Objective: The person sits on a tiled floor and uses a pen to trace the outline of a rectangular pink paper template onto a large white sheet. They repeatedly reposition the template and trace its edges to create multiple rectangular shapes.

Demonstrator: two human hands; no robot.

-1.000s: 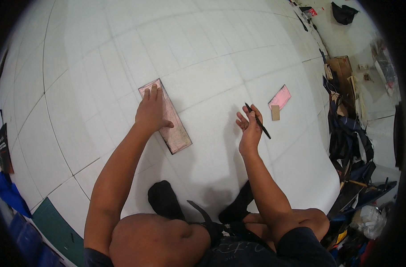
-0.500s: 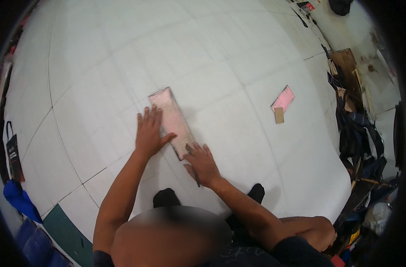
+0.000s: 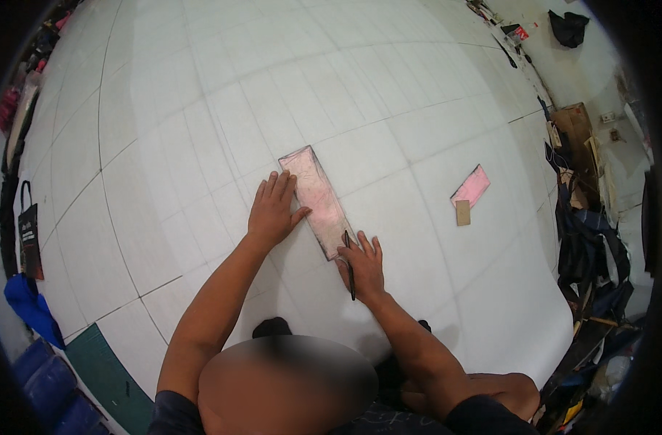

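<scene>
A long pink rectangular template (image 3: 318,199) with worn dark edges lies slantwise on a large white sheet (image 3: 222,123) marked with faint lines. My left hand (image 3: 271,212) rests flat against its left side, fingers spread, the thumb over the template's edge. Near the template's lower right corner, my right hand (image 3: 366,270) holds a slim dark pen (image 3: 350,270) between thumb and fingers. The pen's upper end in the picture reaches the template; whether it touches the sheet I cannot tell.
Off to the right lie a smaller pink piece (image 3: 473,184) and a small brown rectangle (image 3: 463,213). Dark cloth and bags (image 3: 592,250) line the right edge. A green board (image 3: 108,377), blue cloth (image 3: 32,304) and a black bag (image 3: 29,239) sit at the left.
The template has shifted a little to the right on the sheet, and both hands have moved along with it. The whole view has also tilted slightly. The pen stays in my right hand.
</scene>
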